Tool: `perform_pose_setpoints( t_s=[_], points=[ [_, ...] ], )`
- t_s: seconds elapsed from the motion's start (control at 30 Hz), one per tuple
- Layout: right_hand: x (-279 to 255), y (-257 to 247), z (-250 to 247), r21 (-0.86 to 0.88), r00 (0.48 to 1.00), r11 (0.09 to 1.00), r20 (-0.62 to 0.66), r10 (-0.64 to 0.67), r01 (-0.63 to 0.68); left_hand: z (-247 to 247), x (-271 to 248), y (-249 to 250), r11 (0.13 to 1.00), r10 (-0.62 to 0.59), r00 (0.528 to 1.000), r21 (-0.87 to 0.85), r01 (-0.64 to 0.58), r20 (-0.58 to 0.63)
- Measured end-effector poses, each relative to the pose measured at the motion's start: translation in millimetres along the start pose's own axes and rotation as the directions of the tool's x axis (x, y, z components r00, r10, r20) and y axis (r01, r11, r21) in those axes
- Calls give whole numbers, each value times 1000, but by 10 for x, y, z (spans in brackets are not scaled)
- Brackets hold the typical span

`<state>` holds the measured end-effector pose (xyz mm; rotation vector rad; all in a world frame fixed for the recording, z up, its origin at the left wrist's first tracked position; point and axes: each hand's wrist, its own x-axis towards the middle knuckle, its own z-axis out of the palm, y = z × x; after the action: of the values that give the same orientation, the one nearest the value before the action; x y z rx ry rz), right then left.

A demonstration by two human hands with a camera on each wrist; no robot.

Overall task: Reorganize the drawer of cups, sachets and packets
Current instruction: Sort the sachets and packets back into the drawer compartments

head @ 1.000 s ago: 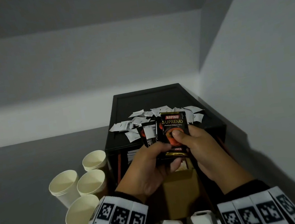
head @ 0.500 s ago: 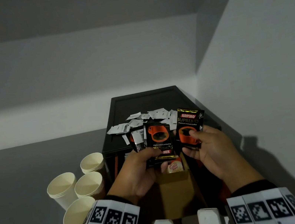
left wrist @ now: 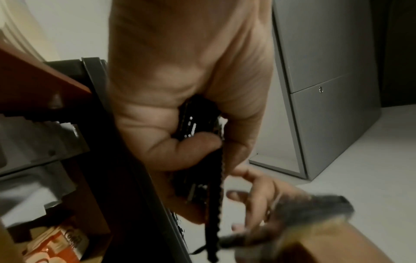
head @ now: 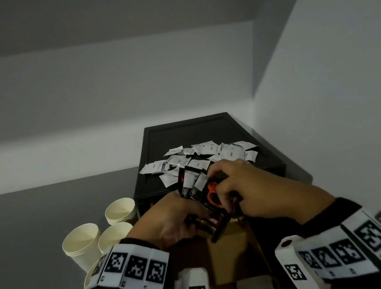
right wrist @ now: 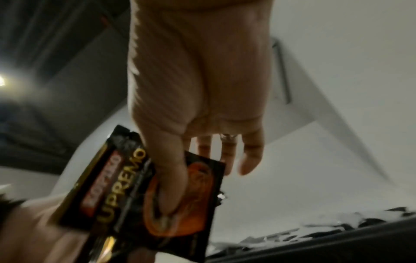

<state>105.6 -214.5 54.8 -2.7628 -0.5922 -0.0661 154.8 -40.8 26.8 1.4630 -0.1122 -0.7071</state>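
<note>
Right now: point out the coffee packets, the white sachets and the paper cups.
coffee packets (head: 207, 193): head view, orange print on the front packet.
white sachets (head: 204, 148): head view, flat face of one sachet in the pile.
paper cups (head: 80, 238): head view, inside of the leftmost cup.

A grey worktop fills the left of the head view, matt and evenly lit. Behind it runs a white back wall, crossed high up by a broad band of shadow. A second white wall closes the right side and meets the back wall in a corner. The left wrist view shows a grey cabinet with a seam across its front and a small round lock just below the seam; it stands on a pale surface. In the right wrist view a bright light glares at the left edge, beside a dark panel.
</note>
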Motion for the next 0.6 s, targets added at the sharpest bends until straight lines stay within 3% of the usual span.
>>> perform_pose_setpoints(
  t_s=[0.17, 0.33, 0.5, 0.6],
  points=[
    [81, -115, 179, -135, 989, 986, -99, -110, 96, -79, -68, 7, 992, -122, 992, -19, 123, 42],
    [109, -188, 242, -155, 988, 984, -109, -110, 93, -146, -112, -8, 989, -147, 988, -18, 148, 43],
    [138, -222, 233, -22, 993, 999, -117, -36, 34, -220, -135, -12, 976, -168, 986, -133, 169, 21],
    [81, -196, 251, 130, 989, 990, -132, 68, -51, -299, -136, -40, 964, -117, 993, -241, 113, -2]
  ],
)
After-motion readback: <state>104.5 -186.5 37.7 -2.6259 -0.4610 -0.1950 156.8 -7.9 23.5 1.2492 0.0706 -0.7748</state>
